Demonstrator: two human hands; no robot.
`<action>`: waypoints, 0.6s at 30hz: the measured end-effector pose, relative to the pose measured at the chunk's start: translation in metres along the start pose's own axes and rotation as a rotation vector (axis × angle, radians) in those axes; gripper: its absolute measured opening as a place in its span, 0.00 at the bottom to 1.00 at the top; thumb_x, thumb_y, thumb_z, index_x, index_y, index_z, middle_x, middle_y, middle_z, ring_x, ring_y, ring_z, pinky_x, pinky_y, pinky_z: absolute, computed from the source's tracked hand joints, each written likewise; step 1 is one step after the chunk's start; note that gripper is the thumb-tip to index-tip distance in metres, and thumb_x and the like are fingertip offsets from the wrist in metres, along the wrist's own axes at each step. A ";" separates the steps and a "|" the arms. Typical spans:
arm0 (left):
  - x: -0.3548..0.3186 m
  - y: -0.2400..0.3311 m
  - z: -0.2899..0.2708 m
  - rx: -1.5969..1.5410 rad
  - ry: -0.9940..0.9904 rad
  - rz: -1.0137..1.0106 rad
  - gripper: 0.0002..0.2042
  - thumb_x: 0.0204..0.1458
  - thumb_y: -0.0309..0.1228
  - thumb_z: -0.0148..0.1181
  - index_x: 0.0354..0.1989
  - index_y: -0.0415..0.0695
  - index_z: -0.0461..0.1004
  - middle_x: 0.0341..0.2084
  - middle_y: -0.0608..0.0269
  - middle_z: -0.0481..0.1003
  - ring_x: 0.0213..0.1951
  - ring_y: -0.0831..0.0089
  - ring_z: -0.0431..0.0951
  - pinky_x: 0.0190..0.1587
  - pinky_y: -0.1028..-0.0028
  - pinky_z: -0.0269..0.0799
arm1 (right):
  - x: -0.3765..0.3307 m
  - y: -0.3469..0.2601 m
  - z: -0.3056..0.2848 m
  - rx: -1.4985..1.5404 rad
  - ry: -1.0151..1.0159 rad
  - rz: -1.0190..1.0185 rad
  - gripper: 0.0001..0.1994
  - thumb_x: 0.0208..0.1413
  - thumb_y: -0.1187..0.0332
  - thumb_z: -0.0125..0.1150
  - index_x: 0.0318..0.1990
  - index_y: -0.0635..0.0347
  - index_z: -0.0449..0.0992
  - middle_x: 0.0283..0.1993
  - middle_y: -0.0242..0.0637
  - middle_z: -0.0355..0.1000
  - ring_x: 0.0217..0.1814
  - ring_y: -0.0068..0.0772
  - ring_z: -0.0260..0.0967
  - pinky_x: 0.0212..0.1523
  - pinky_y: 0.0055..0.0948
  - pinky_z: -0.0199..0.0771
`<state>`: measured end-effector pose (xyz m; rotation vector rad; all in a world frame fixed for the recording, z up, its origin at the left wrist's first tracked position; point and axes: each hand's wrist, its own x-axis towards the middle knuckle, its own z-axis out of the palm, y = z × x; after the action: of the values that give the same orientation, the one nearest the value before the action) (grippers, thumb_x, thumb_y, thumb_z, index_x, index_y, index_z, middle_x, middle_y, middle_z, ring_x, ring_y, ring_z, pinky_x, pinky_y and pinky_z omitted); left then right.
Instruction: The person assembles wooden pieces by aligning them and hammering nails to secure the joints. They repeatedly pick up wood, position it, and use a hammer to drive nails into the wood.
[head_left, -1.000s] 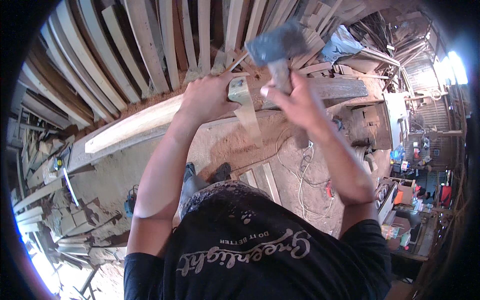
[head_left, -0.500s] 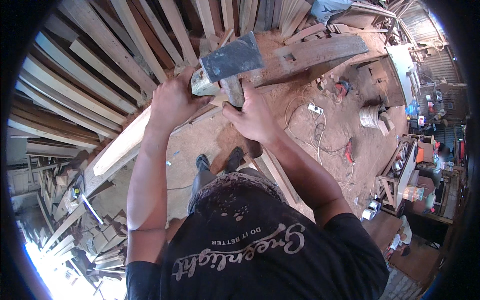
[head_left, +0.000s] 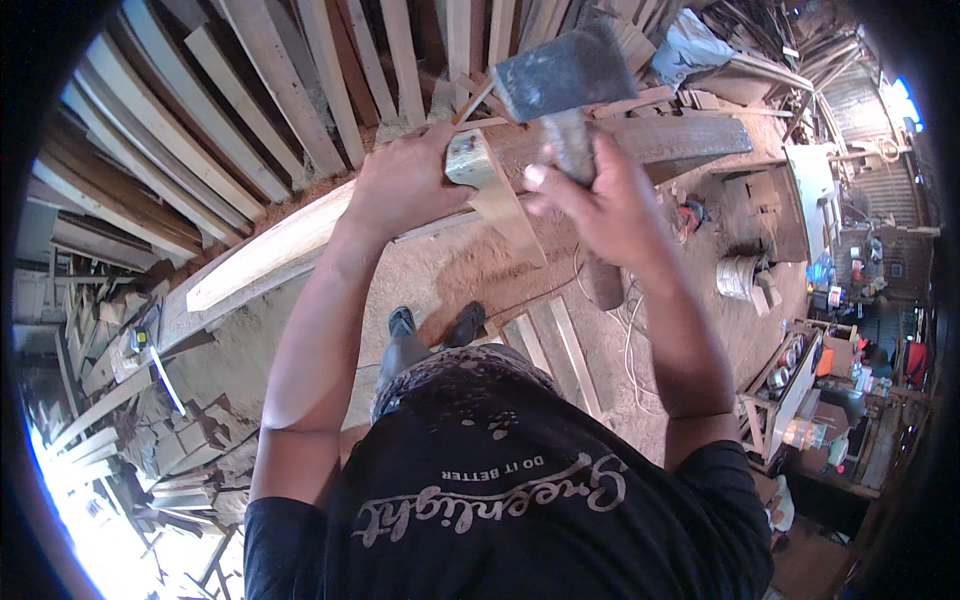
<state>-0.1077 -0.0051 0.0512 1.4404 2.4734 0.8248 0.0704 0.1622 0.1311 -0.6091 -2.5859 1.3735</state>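
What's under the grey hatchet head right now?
Below the grey hatchet head lie a long pale timber beam and the small pale wood block gripped by the left hand. The right hand covers the handle.

Daylight filled the shed evenly, with blown-out glare at the lower left edge and a bright patch at the upper right. Shadows were soft. The fisheye lens bent the planks (head_left: pixel 250 120) toward a black rim. The hammer head (head_left: pixel 565 72) looked slightly soft, perhaps from motion blur.
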 end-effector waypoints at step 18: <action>0.000 -0.007 -0.003 0.039 -0.097 -0.105 0.28 0.48 0.44 0.73 0.55 0.45 0.74 0.40 0.51 0.84 0.47 0.53 0.85 0.52 0.54 0.81 | 0.028 -0.089 -0.024 -1.085 -0.171 -0.330 0.25 0.70 0.50 0.58 0.65 0.57 0.73 0.52 0.59 0.79 0.52 0.59 0.80 0.52 0.45 0.79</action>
<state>-0.1140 -0.0090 0.0500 1.3161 2.4807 0.6740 0.0277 0.1479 0.2157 -0.1211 -3.2129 -0.1715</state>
